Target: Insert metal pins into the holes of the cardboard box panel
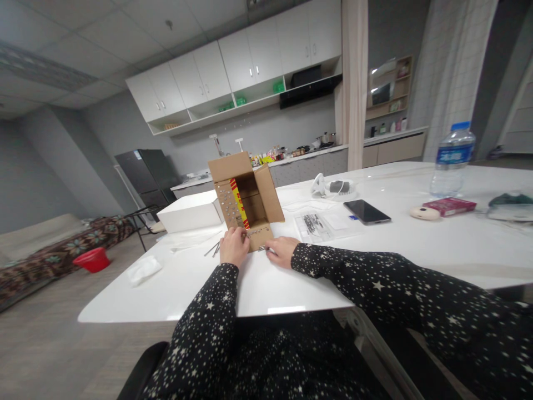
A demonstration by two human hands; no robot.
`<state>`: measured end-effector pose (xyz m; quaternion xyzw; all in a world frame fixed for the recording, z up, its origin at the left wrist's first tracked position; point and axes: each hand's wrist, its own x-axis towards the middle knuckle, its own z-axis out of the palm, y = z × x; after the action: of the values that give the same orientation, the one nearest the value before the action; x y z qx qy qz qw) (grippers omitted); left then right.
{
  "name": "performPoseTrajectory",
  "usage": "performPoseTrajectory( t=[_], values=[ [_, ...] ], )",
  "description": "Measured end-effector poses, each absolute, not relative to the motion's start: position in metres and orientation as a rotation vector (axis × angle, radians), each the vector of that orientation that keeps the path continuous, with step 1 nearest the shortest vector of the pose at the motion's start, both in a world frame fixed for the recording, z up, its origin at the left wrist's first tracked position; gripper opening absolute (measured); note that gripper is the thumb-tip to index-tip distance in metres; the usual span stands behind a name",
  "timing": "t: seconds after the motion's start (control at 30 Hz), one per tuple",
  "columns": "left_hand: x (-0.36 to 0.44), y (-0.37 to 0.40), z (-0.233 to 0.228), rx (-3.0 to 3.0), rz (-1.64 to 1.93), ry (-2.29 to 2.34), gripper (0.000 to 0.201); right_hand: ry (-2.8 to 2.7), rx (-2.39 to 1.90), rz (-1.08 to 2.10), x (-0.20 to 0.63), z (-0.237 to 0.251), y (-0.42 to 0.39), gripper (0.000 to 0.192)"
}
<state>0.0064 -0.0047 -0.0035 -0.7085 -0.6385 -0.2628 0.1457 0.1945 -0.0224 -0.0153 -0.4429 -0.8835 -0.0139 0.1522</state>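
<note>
Well, two hands are busy at a brown box (275, 195) that stands on a shiny white surface (266, 291), right in front of the person. The box has its flaps spread out, so you can look inside. A yellow and red strip (239, 201) runs down it, and lots of little shiny dots (225, 203) sit on the brown card.

The left hand (235, 246) is at the low left corner of the box, with its fingers bent by the edge. I can't tell if its grip is pinched together on something. The right hand (283, 252) rests on the surface, just beside the low flap. Its fingertips are at some tiny silver bits (262, 248), but they are too small to see if its grip is tight on one.

Thin dark sticks (212, 249) lie next to the left hand. Behind them is a long white box (189, 212), and a crumpled white tissue (144, 270) lies near the edge on the left. On the other side, a clear bag (312, 224) with small dark things in it lies near a black phone (367, 211). Farther right stands a water bottle (452, 158) with a blue cap, near a flat dark pink box (455, 206).
</note>
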Motion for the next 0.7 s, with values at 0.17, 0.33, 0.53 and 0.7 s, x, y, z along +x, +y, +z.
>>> performPoseTrajectory(
  t=[0.17,0.33,0.53,0.7],
  values=[
    [0.0054,-0.0027,-0.0036,-2.098,-0.752,-1.832,0.023,-2.531,-1.282,-0.041,0.1945,-0.0156,-0.0223,0.03],
    [0.004,0.0017,-0.0066,-2.159,-0.782,-1.764,0.025,-2.531,-1.286,-0.032,0.1943,-0.0159,-0.0223,0.029],
    [0.0042,0.0023,-0.0061,-2.164,-0.814,-1.683,0.026,-2.531,-1.279,-0.037,0.1943,-0.016,-0.0221,0.029],
    [0.0113,-0.0064,0.0003,-2.112,-0.699,-1.711,0.026,-2.538,-1.287,-0.028,0.1951,-0.0149,-0.0231,0.03]
  ],
)
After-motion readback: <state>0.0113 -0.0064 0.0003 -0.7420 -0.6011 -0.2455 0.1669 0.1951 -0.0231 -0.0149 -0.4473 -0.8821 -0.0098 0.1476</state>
